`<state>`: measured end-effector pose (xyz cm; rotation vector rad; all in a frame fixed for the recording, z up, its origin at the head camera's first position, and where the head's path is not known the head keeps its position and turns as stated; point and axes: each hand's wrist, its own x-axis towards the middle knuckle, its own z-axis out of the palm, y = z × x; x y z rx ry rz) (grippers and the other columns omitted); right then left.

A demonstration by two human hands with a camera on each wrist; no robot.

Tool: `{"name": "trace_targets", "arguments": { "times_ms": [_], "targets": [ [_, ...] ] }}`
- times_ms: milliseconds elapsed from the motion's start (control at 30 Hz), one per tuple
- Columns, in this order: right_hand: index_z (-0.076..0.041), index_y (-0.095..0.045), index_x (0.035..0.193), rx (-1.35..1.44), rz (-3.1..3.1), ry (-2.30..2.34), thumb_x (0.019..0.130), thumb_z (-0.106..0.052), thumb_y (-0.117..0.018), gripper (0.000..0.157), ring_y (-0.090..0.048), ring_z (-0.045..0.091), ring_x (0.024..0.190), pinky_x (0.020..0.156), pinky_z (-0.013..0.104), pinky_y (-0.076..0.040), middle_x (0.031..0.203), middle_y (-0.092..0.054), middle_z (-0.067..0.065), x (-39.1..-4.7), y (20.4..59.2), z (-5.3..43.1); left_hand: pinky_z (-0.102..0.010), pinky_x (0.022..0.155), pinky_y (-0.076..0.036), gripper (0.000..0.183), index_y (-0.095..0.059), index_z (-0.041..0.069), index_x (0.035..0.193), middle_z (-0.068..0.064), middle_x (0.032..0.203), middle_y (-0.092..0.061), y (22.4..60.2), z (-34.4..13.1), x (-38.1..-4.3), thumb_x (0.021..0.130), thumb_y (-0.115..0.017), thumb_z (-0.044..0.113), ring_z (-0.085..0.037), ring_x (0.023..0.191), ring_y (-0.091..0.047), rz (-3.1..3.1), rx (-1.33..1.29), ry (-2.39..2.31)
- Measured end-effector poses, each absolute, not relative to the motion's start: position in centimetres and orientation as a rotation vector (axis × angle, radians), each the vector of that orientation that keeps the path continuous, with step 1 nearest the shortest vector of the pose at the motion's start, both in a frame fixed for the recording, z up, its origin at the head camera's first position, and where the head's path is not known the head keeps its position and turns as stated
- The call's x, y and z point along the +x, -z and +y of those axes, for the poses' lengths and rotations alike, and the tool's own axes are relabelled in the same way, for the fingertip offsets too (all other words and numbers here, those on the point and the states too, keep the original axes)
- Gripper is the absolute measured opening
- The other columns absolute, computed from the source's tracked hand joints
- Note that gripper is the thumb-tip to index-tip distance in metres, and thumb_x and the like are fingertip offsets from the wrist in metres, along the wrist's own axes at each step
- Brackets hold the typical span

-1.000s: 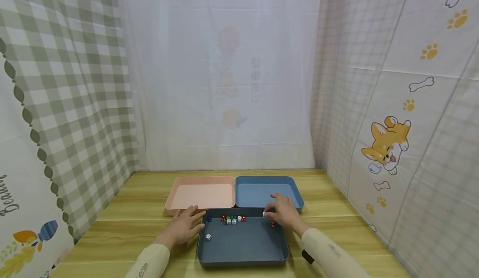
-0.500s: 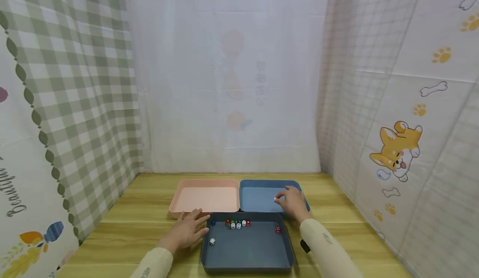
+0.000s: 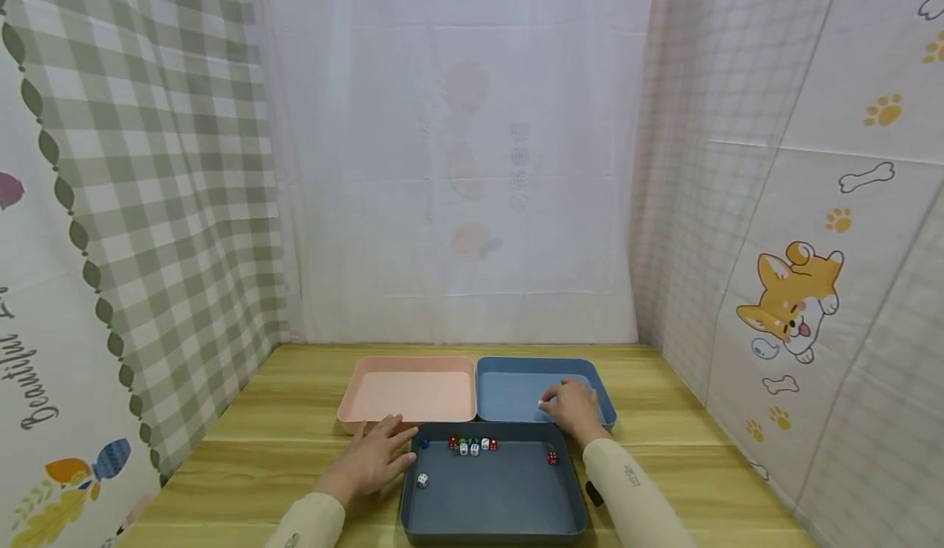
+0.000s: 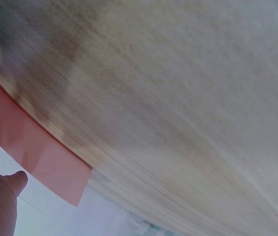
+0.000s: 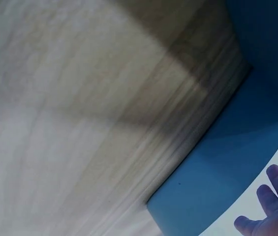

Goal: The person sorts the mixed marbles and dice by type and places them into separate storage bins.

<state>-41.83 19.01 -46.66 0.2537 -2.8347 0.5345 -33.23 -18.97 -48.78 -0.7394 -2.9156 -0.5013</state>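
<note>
My right hand (image 3: 578, 409) is over the near right part of the blue tray (image 3: 512, 388), thumb and fingers pinching a small white die (image 3: 541, 403). Spread fingers of my left hand (image 3: 371, 458) rest by the left rim of the dark grey tray (image 3: 494, 503). Inside that grey tray, red, green and white dice (image 3: 474, 450) cluster along the far side. A blue die (image 3: 424, 443) is in its far left corner, a white die (image 3: 423, 480) at the left, and a red die (image 3: 552, 457) at the right.
A pink tray (image 3: 413, 392) stands behind the grey one, side by side with the blue tray. All sit on a wood-patterned table (image 3: 258, 450). Curtains (image 3: 465, 204) hang at the back and both sides.
My right hand has carried the white die from the grey tray's far right up and over into the blue tray's area. My left hand stays by the grey tray. The view shifts slightly.
</note>
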Motion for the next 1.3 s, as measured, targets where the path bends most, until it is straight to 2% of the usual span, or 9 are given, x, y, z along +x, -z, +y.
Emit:
{"name": "trace_targets", "arguments": {
  "times_ms": [267, 500, 767, 933, 1100, 1300],
  "targets": [
    [-0.012, -0.074, 0.118, 0.227, -2.833, -0.522, 0.092, -0.025, -0.071, 0.029, -0.045, 0.049, 0.127, 0.104, 0.073, -0.023, 0.137, -0.053, 0.028, -42.0, 46.4, 18.7, -0.074, 0.107, -0.013, 0.054, -0.053, 0.010, 0.144, -0.024, 0.151, -0.038, 48.5, -18.9, -33.1, 0.102, -0.052, 0.043, -0.045, 0.141, -0.031, -2.933, -0.737, 0.484],
    [-0.012, -0.076, 0.112, 0.208, -2.834, -0.535, 0.092, -0.023, -0.070, 0.023, -0.044, 0.049, 0.129, 0.104, 0.075, -0.022, 0.138, -0.052, 0.027, -41.7, 46.5, 19.8, -0.074, 0.107, -0.015, 0.053, -0.054, 0.010, 0.143, -0.025, 0.150, -0.039, 48.6, -18.7, -33.1, 0.101, -0.054, 0.042, -0.044, 0.141, -0.032, -2.919, -0.734, 0.498],
    [-0.012, -0.076, 0.112, 0.228, -2.838, -0.554, 0.093, -0.023, -0.069, 0.023, -0.042, 0.051, 0.130, 0.105, 0.074, -0.021, 0.140, -0.050, 0.028, -41.3, 46.5, 20.7, -0.074, 0.106, -0.015, 0.051, -0.055, 0.010, 0.143, -0.025, 0.150, -0.039, 49.0, -18.9, -33.2, 0.101, -0.054, 0.040, -0.044, 0.141, -0.032, -2.910, -0.722, 0.515],
    [-0.012, -0.076, 0.110, 0.278, -2.825, -0.539, 0.092, -0.023, -0.070, 0.022, -0.044, 0.051, 0.128, 0.102, 0.075, -0.024, 0.138, -0.052, 0.028, -41.2, 46.6, 21.1, -0.075, 0.106, -0.016, 0.050, -0.056, 0.010, 0.142, -0.025, 0.150, -0.040, 49.2, -19.0, -33.3, 0.101, -0.054, 0.039, -0.046, 0.140, -0.033, -2.897, -0.723, 0.535],
    [-0.012, -0.077, 0.109, 0.339, -2.798, -0.537, 0.092, -0.023, -0.071, 0.021, -0.047, 0.047, 0.128, 0.101, 0.071, -0.031, 0.133, -0.057, 0.026, -41.2, 46.6, 21.2, -0.075, 0.106, -0.015, 0.050, -0.055, 0.010, 0.142, -0.025, 0.150, -0.039, 49.1, -19.0, -33.3, 0.102, -0.053, 0.039, -0.046, 0.141, -0.031, -2.904, -0.717, 0.558],
    [-0.009, -0.077, 0.107, 0.477, -2.753, -0.644, 0.091, -0.019, -0.072, 0.019, -0.045, 0.049, 0.128, 0.103, 0.070, -0.030, 0.131, -0.057, 0.029, -40.2, 46.7, 21.1, -0.074, 0.107, -0.013, 0.052, -0.054, 0.010, 0.143, -0.024, 0.152, -0.038, 48.9, -19.0, -33.2, 0.102, -0.053, 0.042, -0.044, 0.142, -0.030, -2.932, -0.707, 0.559]
  ]
}}
